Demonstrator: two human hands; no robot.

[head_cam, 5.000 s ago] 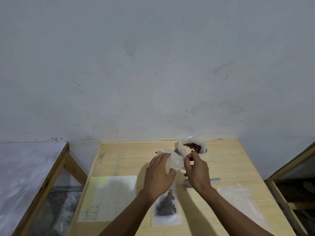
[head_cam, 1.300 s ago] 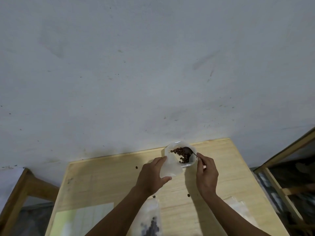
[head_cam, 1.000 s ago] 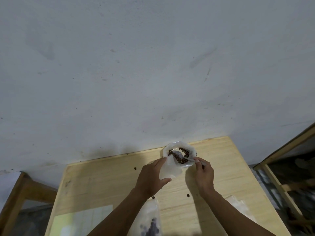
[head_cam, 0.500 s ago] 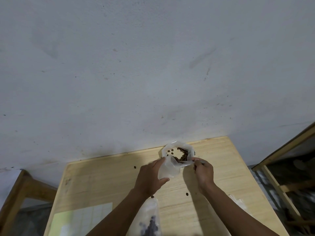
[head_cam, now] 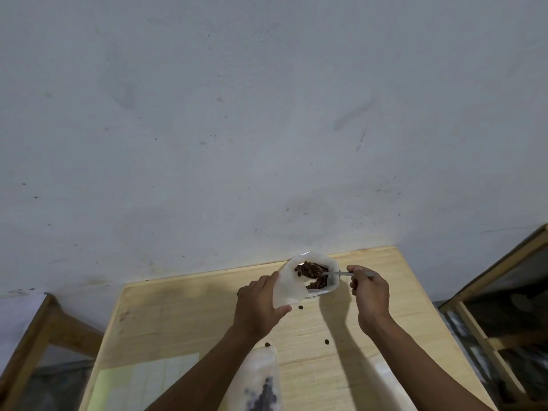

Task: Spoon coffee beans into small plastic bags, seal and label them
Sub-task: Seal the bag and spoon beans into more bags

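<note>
My left hand (head_cam: 257,307) grips a small clear plastic bag (head_cam: 287,290) upright beside the bowl of coffee beans (head_cam: 321,284) at the far side of the wooden table (head_cam: 326,324). My right hand (head_cam: 369,295) pinches the handle of a metal spoon (head_cam: 314,269). The spoon's bowl carries a heap of beans above the bowl, close to the small bag's mouth. A filled bag of beans (head_cam: 262,384) lies flat near the table's front edge, between my forearms.
A yellow-green label sheet (head_cam: 142,381) lies at the front left of the table. Empty clear bags (head_cam: 391,387) lie at the front right. Loose beans (head_cam: 326,341) dot the tabletop. A second table (head_cam: 26,327) stands left, a wooden frame (head_cam: 501,307) right, and the wall is just behind.
The spoon has come up out of the bowl loaded with beans, toward the bag's mouth. My left hand keeps the bag in the same place. Earlier both hands worked a bag open.
</note>
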